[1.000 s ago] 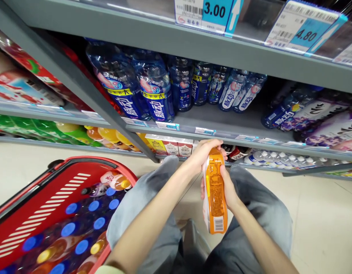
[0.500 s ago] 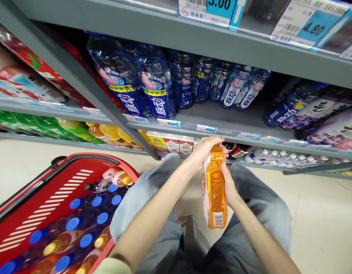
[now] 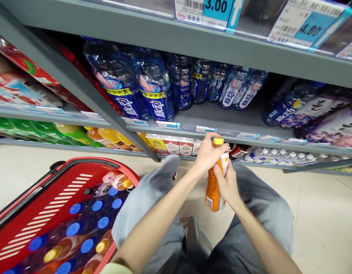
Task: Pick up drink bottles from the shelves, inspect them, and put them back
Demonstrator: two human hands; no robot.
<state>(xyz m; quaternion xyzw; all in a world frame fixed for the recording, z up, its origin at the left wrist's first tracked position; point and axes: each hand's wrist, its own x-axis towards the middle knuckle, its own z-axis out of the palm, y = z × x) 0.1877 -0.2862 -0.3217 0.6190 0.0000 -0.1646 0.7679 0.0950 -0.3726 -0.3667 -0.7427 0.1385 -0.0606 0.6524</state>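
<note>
An orange drink bottle (image 3: 213,192) with a yellow cap is held upright, slightly tilted, between my knees and before the shelf. My left hand (image 3: 208,154) wraps round its upper part, just below the cap. Lower down, my right hand (image 3: 227,182) grips the bottle's side, the thumb lying across the orange body. Both hands are closed on it, and they hide part of its label. To the left stands a red shopping basket (image 3: 59,190) holding several blue-capped bottles (image 3: 73,229) and some yellow-capped ones (image 3: 100,246).
A grey shelf (image 3: 193,118) ahead carries large blue drink bottles (image 3: 156,91), smaller ones, and purple-labelled bottles (image 3: 330,118) lying at the right. Beneath are cartons (image 3: 186,146) and water bottles (image 3: 281,155). A grey upright (image 3: 87,87) divides the shelving. Price tags line the upper edge.
The bottle has turned in my hands, so its yellow cap and white label now show. My left hand has shifted slightly round its top. The basket looks much the same.
</note>
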